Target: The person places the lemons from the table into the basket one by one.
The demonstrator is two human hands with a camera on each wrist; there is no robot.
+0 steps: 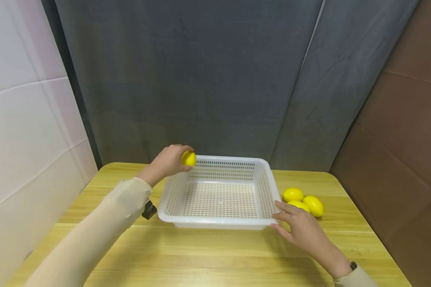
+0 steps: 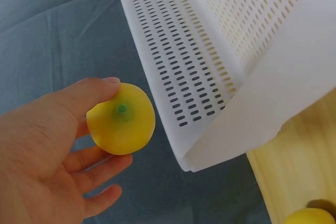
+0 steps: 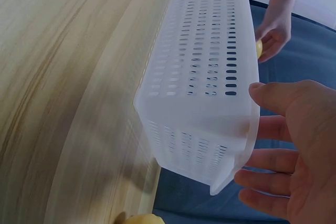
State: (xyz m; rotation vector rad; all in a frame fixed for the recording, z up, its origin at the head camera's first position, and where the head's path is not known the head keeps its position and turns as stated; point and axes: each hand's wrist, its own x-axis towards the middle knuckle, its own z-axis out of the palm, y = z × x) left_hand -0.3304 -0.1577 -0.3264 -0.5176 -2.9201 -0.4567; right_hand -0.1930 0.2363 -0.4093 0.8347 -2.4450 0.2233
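The head view is evenly lit and fairly sharp, with soft-edged shadows spread over the table (image 1: 208,259). The pale wall (image 1: 28,103) reads bright, the gray curtain (image 1: 201,79) dim. The left wrist view washes the basket's (image 2: 294,61) near side almost white; the right wrist view looks hazier.

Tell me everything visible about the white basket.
The white basket is rectangular and open-topped, and looks like glossy plastic. Rows of small oblong slots pierce its walls and floor; the rim is plain, with rounded corners. It stands upright on the wooden table, and no fruit shows inside. The right hand touches the rim at its near right corner. The left hand holds a yellow fruit beside the far left corner, apart from the basket in the left wrist view.
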